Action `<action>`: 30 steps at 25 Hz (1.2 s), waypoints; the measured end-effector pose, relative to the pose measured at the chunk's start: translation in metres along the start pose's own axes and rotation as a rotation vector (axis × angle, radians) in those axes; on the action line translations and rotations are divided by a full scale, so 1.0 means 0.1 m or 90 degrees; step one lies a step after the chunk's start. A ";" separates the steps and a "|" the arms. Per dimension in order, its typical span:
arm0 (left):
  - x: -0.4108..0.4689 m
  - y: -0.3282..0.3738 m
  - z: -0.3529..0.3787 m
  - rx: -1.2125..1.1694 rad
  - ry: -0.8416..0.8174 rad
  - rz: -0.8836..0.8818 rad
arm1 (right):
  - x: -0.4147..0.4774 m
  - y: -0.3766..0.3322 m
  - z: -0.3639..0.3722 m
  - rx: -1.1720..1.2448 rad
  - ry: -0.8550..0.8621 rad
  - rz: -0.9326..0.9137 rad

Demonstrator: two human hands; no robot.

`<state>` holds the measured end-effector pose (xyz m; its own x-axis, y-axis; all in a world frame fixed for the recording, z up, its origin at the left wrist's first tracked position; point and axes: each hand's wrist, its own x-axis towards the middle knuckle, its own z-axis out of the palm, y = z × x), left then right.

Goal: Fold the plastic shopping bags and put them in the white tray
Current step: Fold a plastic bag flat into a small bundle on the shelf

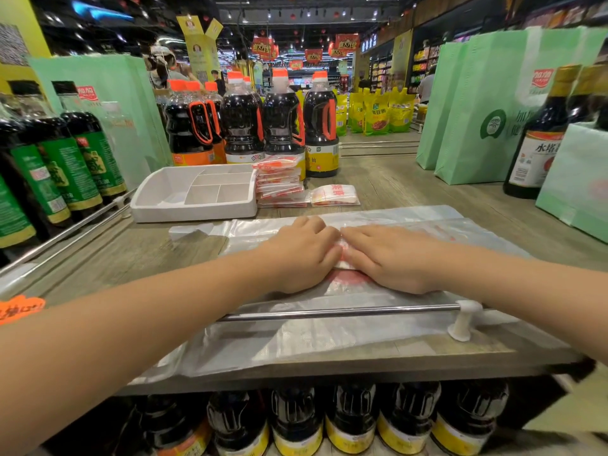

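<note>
A clear plastic shopping bag (329, 327) with red print lies spread flat on the wooden shelf top, draped over the metal rail at the front edge. My left hand (301, 253) and my right hand (390, 258) press down on its middle, side by side, fingers flat and nearly touching. The white tray (194, 210) with dividers stands behind and to the left, and its visible compartments hold nothing. A stack of folded bags (279, 182) sits right of the tray, with one more folded bag (334, 195) beside it.
Soy sauce bottles (283, 123) stand behind the tray, more green-labelled bottles (65, 166) at the left. Green tote bags (487, 103) and a dark bottle (539, 139) crowd the right. A metal rail (329, 313) runs along the shelf's front edge.
</note>
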<state>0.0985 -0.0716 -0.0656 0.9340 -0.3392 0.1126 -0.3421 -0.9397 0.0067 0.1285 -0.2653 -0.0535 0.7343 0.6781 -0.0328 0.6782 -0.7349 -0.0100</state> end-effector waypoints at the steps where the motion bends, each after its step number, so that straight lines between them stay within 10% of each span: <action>1: 0.00 0.01 0.01 -0.006 -0.031 0.000 | 0.00 0.02 0.01 0.020 -0.045 0.012; 12: -0.20 -0.19 -0.08 -0.061 -0.223 -0.035 | -0.24 0.23 -0.05 -0.013 -0.147 0.089; 20: -0.12 -0.30 -0.10 -0.063 0.035 -0.064 | -0.27 0.10 -0.11 0.108 0.135 -0.018; 24: -0.10 -0.14 -0.10 -0.134 0.004 -0.048 | -0.14 0.05 -0.08 0.134 0.193 -0.070; 30: -0.08 -0.09 -0.03 -0.073 -0.161 -0.029 | -0.02 0.07 0.02 0.044 -0.074 -0.042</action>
<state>0.0942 -0.0605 -0.0639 0.9399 -0.3107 -0.1418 -0.2952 -0.9478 0.1203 0.1317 -0.2720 -0.0555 0.6772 0.7212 -0.1461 0.7179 -0.6911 -0.0841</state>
